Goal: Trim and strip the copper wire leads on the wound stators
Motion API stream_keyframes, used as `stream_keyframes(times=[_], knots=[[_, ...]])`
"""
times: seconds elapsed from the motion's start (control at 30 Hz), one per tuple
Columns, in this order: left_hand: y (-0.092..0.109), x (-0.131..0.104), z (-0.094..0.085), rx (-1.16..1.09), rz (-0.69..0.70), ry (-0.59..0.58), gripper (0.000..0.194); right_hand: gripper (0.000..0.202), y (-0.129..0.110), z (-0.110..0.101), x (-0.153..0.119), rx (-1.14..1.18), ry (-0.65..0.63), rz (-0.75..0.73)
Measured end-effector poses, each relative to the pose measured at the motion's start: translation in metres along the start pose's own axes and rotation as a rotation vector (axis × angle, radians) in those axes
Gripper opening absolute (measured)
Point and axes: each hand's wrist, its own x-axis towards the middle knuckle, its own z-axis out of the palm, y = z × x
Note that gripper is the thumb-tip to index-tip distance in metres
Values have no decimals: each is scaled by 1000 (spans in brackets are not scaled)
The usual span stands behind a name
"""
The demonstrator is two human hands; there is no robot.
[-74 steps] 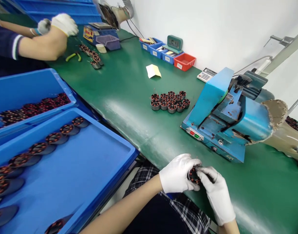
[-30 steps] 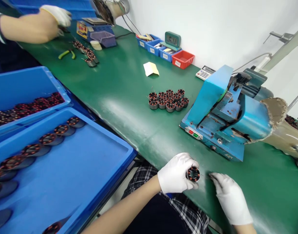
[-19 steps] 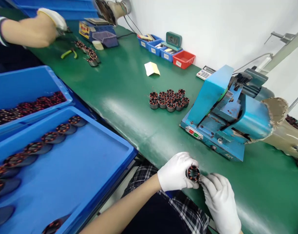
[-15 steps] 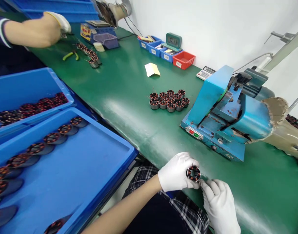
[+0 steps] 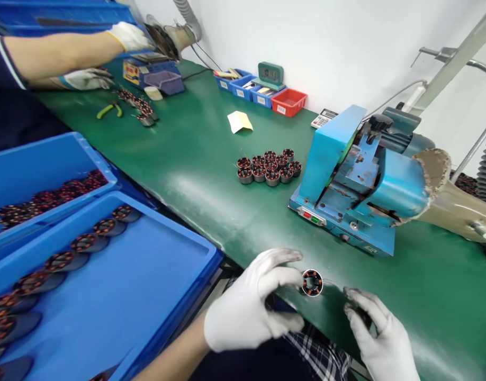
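A round motor core with copper windings (image 5: 312, 282) stands on the green table near its front edge, thin wire ends sticking out to its right. Just left of it, my left hand (image 5: 262, 296) in a white glove has its fingers spread and holds nothing. My right hand (image 5: 376, 328), also gloved, is to the right of the core, apart from it, with thumb and fingers apart. Dark smudges mark its fingertips. Farther back on the table (image 5: 203, 174), several similar cores (image 5: 271, 172) stand in a tight group.
A blue machine (image 5: 346, 185) stands at the right. Blue trays (image 5: 147, 275) with cores are at the left. Small bins (image 5: 289, 100), a clock (image 5: 270, 72), a calculator (image 5: 323, 117) and folded paper (image 5: 239, 121) lie toward the wall. Another person's gloved hands (image 5: 88, 79) work at the upper left, near green pliers (image 5: 108, 110).
My left hand has let go of the core and opened to its left. My right hand has moved away to the right. The other person's arm has reached toward the duct.
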Motion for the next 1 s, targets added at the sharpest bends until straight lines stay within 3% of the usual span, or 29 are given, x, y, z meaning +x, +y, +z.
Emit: stream_keyframes(times=[0.1, 0.17, 0.3, 0.43, 0.53, 0.63, 0.7, 0.77, 0.87, 0.93, 1.0], knots=[[19, 11, 23, 22, 135, -47, 61, 27, -10, 7, 9, -60, -51, 65], [15, 18, 44, 132, 61, -88, 75, 32, -16, 19, 14, -186, -139, 48], [-13, 26, 70, 157, -68, -148, 46, 35, -8, 33, 13, -431, -162, -124], [-28, 27, 61, 135, -3, -186, 40, 40, 21, 17, 4, -416, -136, -230], [-19, 31, 46, 239, 32, -200, 44, 29, 30, 1, -3, -328, -10, -145], [1, 35, 35, 291, 192, -91, 51, 23, 12, 1, -5, -147, 64, -112], [10, 37, 33, 202, 291, -5, 64, 27, -7, 13, -2, -142, 9, -184], [10, 38, 37, 122, 267, 19, 83, 37, -20, 29, 1, -237, -58, -200], [-4, 39, 45, 92, 123, -139, 94, 53, -25, 48, 5, -268, -131, -117], [-15, 40, 48, 69, 75, -272, 85, 58, -21, 53, 5, -157, -197, -58], [-22, 39, 49, 50, 57, -323, 68, 54, -17, 52, 5, -45, -281, 32]])
